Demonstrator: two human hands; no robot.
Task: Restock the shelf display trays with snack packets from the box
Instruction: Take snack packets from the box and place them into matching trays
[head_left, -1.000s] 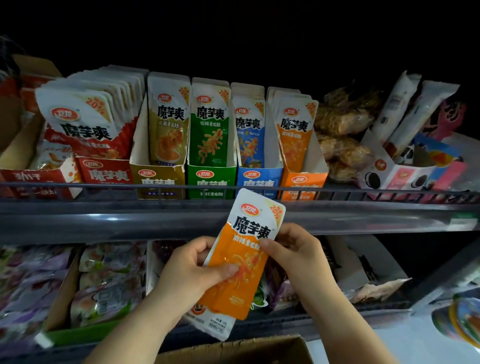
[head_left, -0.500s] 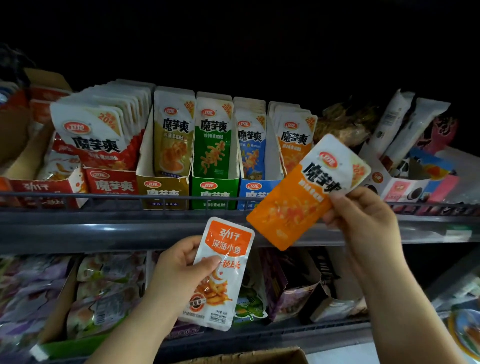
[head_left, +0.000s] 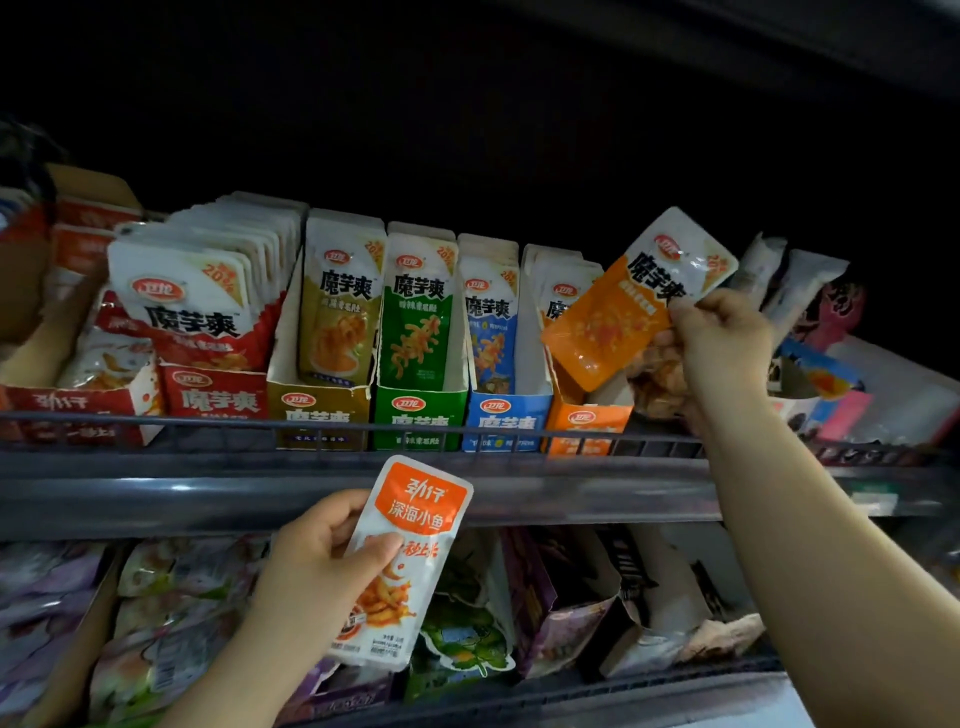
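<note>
Though dim, perhaps bagged snacks (head_left: 658, 387) behind right hand (head_left: 724, 345) and tilted orange packet (head_left: 610, 319).

L hand (head_left: 322, 564) low, thumb clamping white packet (head_left: 415, 525); R hand (head_left: 722, 345) raised, arm extended, pinching orange packet (head_left: 618, 317).

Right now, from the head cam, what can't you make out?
Head view only.
Fill level of the orange tray: hidden by the orange packet that the right hand holds in front of it.
Bottom print on the white-and-orange packet in the left hand: too small.
The lower-shelf bags at left: dim, blurred.
The supply box: out of frame.
</note>
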